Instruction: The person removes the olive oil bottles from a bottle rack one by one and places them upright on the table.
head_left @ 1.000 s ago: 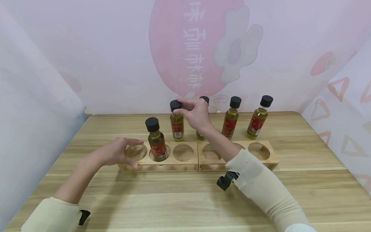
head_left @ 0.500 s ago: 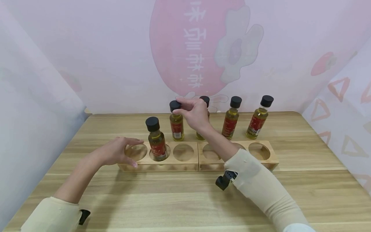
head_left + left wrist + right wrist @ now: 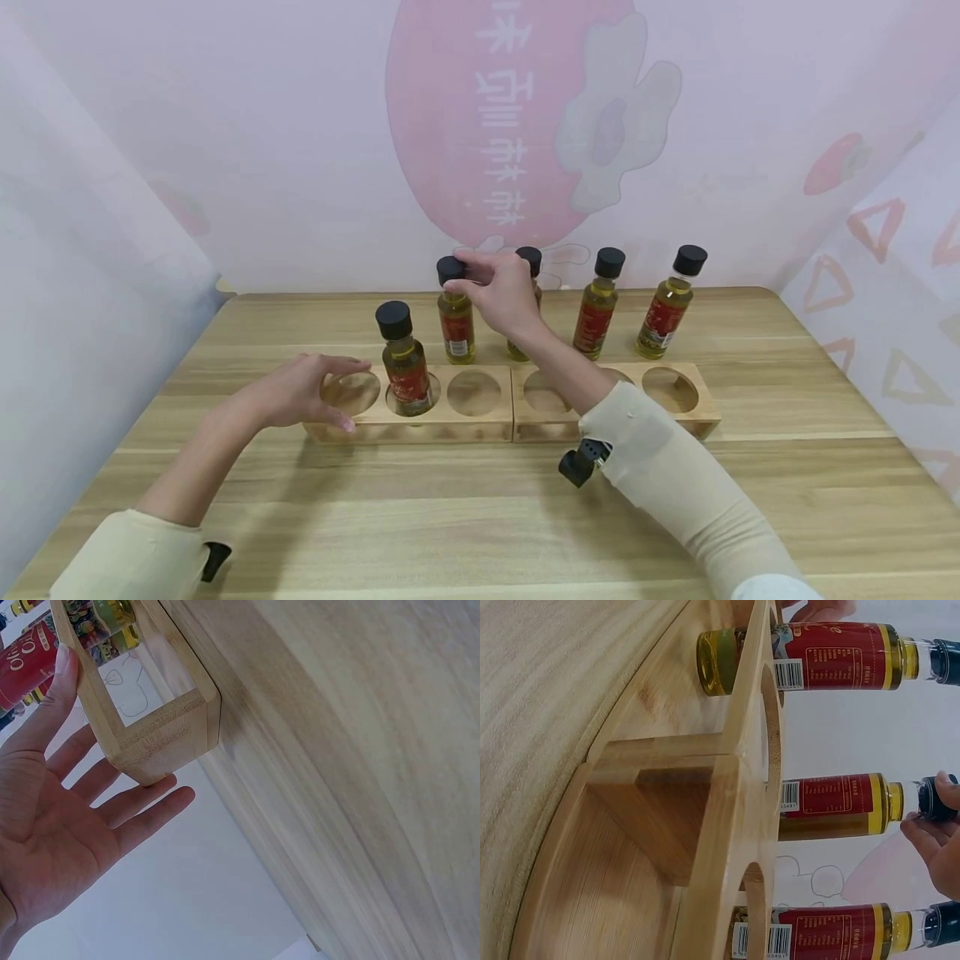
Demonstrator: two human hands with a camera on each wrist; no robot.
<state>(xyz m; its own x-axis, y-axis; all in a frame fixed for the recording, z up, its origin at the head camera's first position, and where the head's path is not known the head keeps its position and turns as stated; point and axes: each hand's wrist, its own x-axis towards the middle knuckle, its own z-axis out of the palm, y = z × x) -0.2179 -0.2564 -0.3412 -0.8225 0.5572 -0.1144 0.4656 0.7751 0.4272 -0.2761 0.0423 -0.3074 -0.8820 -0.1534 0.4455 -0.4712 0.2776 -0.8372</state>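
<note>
My right hand (image 3: 504, 292) pinches the black cap of an oil bottle (image 3: 457, 327), which stands upright behind the wooden rack (image 3: 600, 432). In the right wrist view, the thumb and fingers of that hand (image 3: 941, 844) close round the cap. My left hand (image 3: 300, 392) holds the rack's left end, thumb at the front and index finger at the back. Its fingers (image 3: 124, 802) reach past the rack's end in the left wrist view. Another oil bottle (image 3: 408, 377) sits in the rack's second hole from the left.
More oil bottles stand in a row behind the rack: one (image 3: 519, 346) partly hidden by my right hand, one (image 3: 596, 321) in the middle and one (image 3: 663, 321) at the right. The rack has several round holes. A printed curtain (image 3: 315, 167) hangs behind the wooden table (image 3: 450, 533).
My right hand and the bottle it pinches have shifted very slightly left. The left hand and the rack look the same.
</note>
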